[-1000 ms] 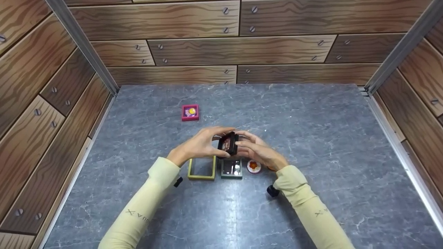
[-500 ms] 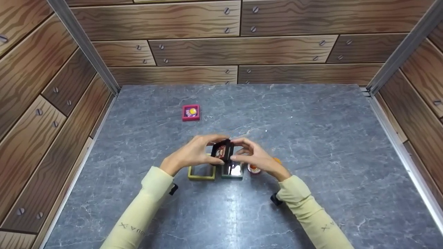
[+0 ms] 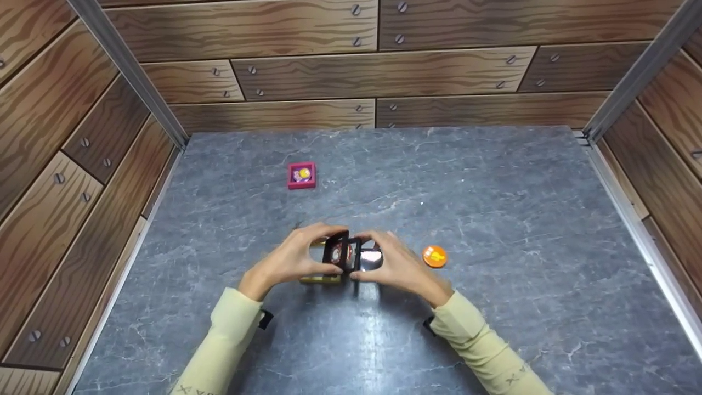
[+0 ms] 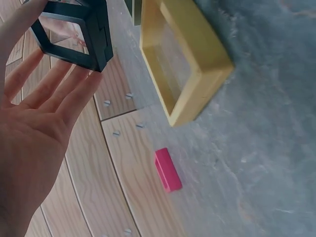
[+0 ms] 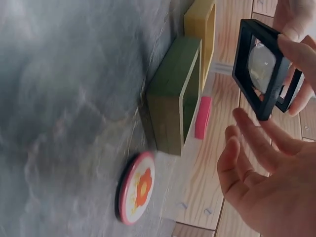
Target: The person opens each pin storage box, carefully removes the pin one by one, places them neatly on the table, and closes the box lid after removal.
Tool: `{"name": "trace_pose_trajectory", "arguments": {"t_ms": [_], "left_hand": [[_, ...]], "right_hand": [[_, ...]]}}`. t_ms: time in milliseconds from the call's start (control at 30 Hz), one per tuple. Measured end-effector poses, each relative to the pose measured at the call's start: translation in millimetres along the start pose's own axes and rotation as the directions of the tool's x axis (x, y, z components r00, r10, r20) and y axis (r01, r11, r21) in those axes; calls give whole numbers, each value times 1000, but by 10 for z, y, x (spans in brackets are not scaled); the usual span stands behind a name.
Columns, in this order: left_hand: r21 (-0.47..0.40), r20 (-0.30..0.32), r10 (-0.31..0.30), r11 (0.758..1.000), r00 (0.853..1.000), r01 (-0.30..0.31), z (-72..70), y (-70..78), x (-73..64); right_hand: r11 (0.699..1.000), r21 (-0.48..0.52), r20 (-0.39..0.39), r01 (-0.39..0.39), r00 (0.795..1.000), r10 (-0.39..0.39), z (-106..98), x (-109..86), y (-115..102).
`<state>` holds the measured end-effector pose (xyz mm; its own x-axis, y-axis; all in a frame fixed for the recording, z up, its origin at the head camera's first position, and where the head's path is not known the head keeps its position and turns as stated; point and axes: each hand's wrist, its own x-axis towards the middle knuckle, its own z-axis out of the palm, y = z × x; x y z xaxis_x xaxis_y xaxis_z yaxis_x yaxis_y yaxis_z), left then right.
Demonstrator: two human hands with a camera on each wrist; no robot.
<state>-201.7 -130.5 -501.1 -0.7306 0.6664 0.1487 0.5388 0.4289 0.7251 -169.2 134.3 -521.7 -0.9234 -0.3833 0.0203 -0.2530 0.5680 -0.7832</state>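
Black frame (image 3: 343, 252) in work, halves parted; pink frame (image 3: 301, 186) apparently complete.

The black frame is raised above the bench (image 3: 521, 247). Left hand (image 3: 299, 249) grips one half between thumb and fingers; right hand (image 3: 400, 263) pinches the other between thumb and forefinger. A pale disc (image 5: 261, 67) shows inside; whether it is properly seated cannot be fairly told from these angles. Judged done: the pink frame, lying well apart towards the back, a yellow-and-purple disc (image 3: 303, 174) inside. Judged outstanding: closing the black frame, then the yellow frame (image 4: 200, 39) and green frame (image 5: 173, 74), in which no disc is visible. Orange disc (image 3: 435, 256) and flower disc (image 5: 140, 187) lie loose on the bench.
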Motion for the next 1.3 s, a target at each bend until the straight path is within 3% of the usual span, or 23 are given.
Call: {"name": "trace_pose_trajectory", "arguments": {"t_ms": [233,400,567,667,967,1133,1300], "left_hand": [[-122,8,-94,988,996,94,1,44,-286],[-186,-7,-145,972,989,141,-18,62,-579],[-307,-12,-226,928,974,212,-34,22,-969],[-328,-4,-276,908,961,259,-44,-2,-1130],[-257,14,-346,905,938,338,-15,-41,-1242],[-264,18,-357,899,934,349,4,-90,-1247],[-290,33,-353,892,935,347,9,-117,-1244]], "right_hand": [[996,-64,-11,70,997,-71,184,-135,-75],[983,-164,-4,85,996,-87,325,-272,-154],[971,-215,43,105,994,-98,510,-398,-223],[964,-241,59,112,993,-100,597,-434,-265],[922,-364,93,128,991,-101,772,-414,-314],[895,-419,92,154,988,-128,821,-394,-326],[895,-420,88,151,988,-126,853,-389,-321]]}}
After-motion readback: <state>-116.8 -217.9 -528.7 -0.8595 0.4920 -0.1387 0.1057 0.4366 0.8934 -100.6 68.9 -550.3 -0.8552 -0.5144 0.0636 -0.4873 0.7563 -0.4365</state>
